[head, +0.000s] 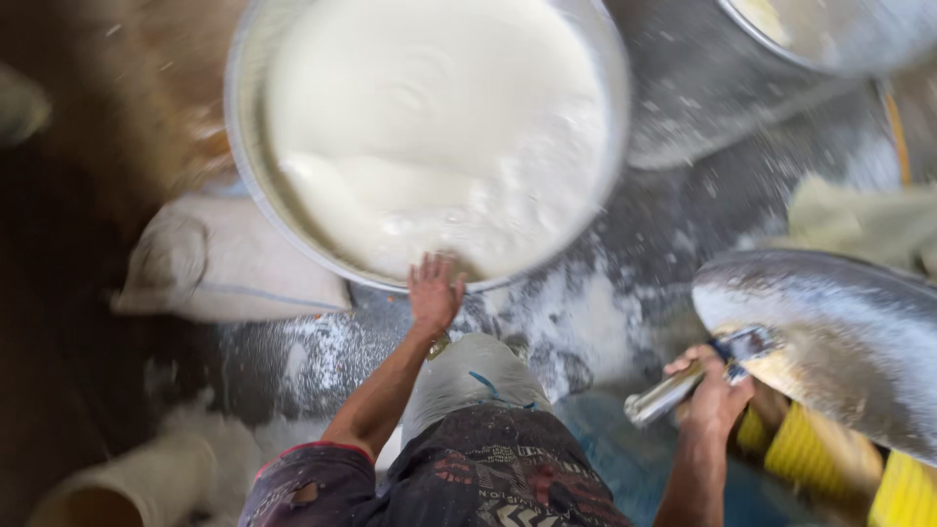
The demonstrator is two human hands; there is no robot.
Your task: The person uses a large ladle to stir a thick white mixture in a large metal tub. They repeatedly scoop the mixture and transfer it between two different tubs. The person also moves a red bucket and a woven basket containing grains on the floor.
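Two hands: left (433, 291) on one batter basin (244, 146) | right (712, 395) grips one ladle (683, 383)

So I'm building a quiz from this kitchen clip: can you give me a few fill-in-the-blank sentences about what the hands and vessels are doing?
The left hand rests on the rim of the large round metal basin, which is full of ____ batter.
The right hand grips the handle of a metal ____.
A pale ____ lies left of the basin.

Missing words: white; ladle; sack
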